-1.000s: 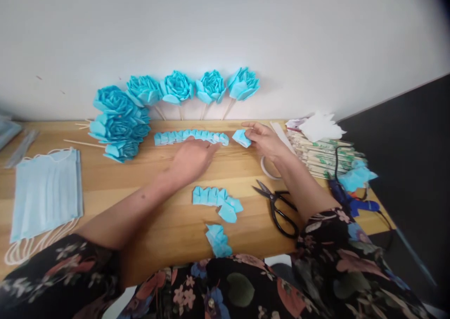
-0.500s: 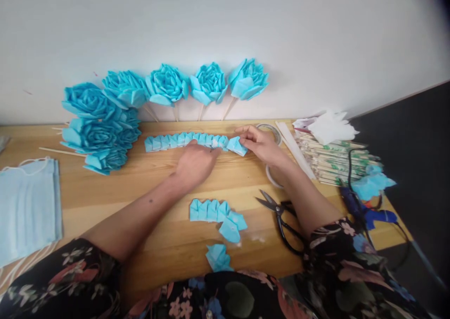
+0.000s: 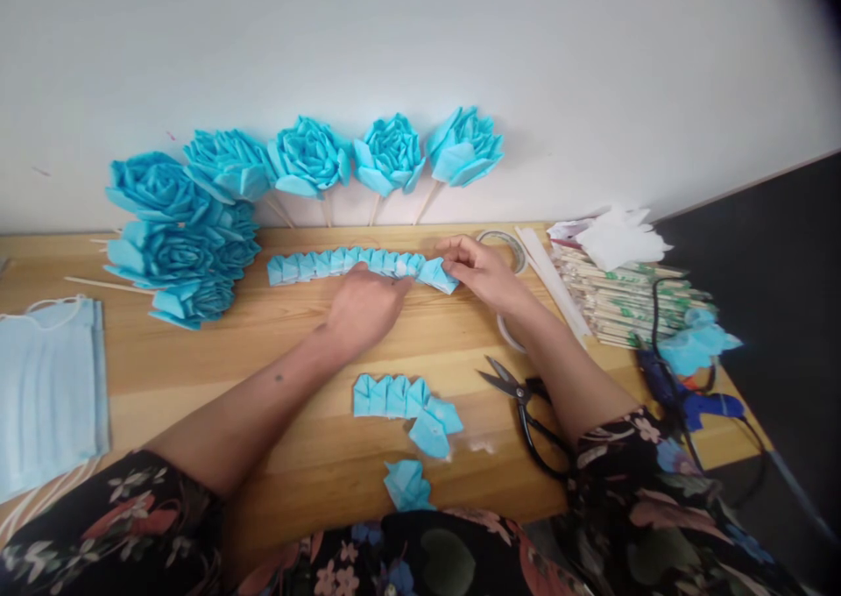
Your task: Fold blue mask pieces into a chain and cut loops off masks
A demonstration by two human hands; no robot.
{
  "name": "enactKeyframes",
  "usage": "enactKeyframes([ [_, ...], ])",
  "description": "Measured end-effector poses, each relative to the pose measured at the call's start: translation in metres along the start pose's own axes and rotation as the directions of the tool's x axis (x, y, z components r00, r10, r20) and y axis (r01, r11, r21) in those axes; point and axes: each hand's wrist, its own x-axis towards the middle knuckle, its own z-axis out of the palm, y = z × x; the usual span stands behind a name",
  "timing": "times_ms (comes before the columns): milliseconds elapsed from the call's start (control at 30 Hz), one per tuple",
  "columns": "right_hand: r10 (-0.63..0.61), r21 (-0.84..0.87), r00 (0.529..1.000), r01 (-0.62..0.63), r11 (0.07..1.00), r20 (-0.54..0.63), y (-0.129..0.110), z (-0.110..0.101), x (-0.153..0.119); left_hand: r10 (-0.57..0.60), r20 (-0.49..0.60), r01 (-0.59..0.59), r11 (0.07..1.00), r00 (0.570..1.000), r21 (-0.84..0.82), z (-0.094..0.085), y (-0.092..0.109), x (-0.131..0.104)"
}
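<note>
A long row of folded blue pieces lies across the wooden table near the wall. My left hand rests over the row's right part, its fingers bent down and touching it; the fingertips are partly hidden. At the row's right end, my right hand pinches a larger folded blue piece, which touches or overlaps the row. Nearer my body lie a shorter blue row, a blue petal piece against its right end, and a separate crumpled blue piece.
Blue flowers on sticks lean on the wall, with more heaped at left. Masks lie far left. Black scissors, a tape roll, wrapped sticks and a blue glue gun are at right.
My right hand has shifted slightly left with the larger blue piece, closing the small gap to the row. My left hand stays nearly in place. The view has moved a little.
</note>
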Motion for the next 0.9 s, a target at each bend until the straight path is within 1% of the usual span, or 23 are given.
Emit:
enactKeyframes([
  [100, -0.006, -0.058, 1.000, 0.005, 0.998, -0.004, -0.0004, 0.0020, -0.0002, 0.014, -0.016, -0.014, 1.000, 1.000, 0.007, 0.0020, -0.0007, 0.0004],
  [233, -0.021, -0.233, 0.999, 0.011, 0.972, -0.038, -0.0020, 0.0057, -0.0021, 0.022, -0.033, -0.021, 1.000, 0.999, 0.008, 0.0004, -0.0005, 0.0001],
  [333, -0.014, -0.348, 0.998, -0.010, 0.937, -0.065, -0.0034, 0.0075, -0.0038, 0.004, -0.093, -0.006, 1.000, 0.996, -0.028, -0.0027, 0.0009, -0.0009],
  [400, -0.015, -0.377, 0.997, -0.015, 0.926, -0.075, -0.0045, 0.0083, -0.0045, -0.002, -0.144, -0.006, 0.998, 0.990, -0.059, -0.0034, 0.0019, -0.0013],
  [467, -0.022, -0.385, 0.997, -0.010, 0.923, -0.080, -0.0058, 0.0089, -0.0049, 0.003, -0.162, -0.015, 0.997, 0.987, -0.075, -0.0025, 0.0027, -0.0011],
  [533, -0.025, -0.390, 0.996, -0.008, 0.921, -0.081, -0.0071, 0.0095, -0.0051, 0.008, -0.135, -0.018, 0.997, 0.991, -0.075, -0.0005, 0.0037, 0.0001],
  [700, -0.022, -0.369, 0.996, -0.010, 0.929, -0.084, -0.0075, 0.0097, -0.0046, -0.011, -0.007, 0.011, 0.998, 1.000, -0.058, 0.0010, 0.0068, 0.0050],
  [800, -0.015, -0.284, 0.996, -0.010, 0.959, -0.087, -0.0048, 0.0083, -0.0044, -0.034, 0.045, 0.037, 0.997, 0.998, -0.067, -0.0012, 0.0077, 0.0067],
  [900, -0.005, -0.177, 0.997, -0.009, 0.984, -0.077, -0.0025, 0.0057, -0.0048, -0.043, 0.074, 0.050, 0.994, 0.996, -0.093, -0.0033, 0.0077, 0.0072],
])
